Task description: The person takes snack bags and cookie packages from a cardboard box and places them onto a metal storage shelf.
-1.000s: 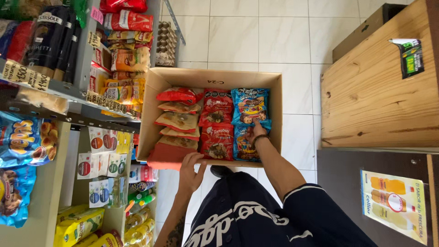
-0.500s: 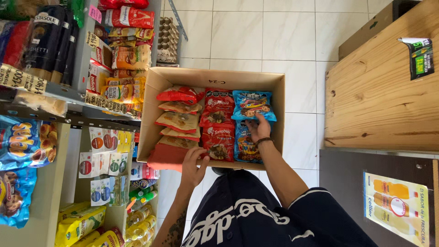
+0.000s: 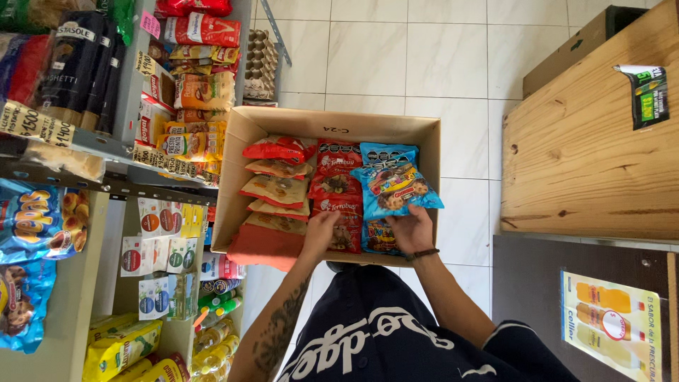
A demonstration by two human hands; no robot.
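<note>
At the far left, the shop shelves [image 3: 106,148] carry pasta packets, sachets and boxed goods, with yellow bags lower down. Just beside them an open cardboard box [image 3: 240,177] sits on the pale tiled floor [image 3: 396,56], filled with rows of snack bags: tan and red ones on the left, red ones in the middle, blue ones on the right. The left hand [image 3: 320,233] rests on the red bags in the middle row, its fingers curled loosely over them. The right hand [image 3: 412,228] grips a blue cookie bag [image 3: 396,187] by its lower edge, fingers closed on it, tilted above the blue row. At the right stands a wooden desk [image 3: 587,141].
</note>
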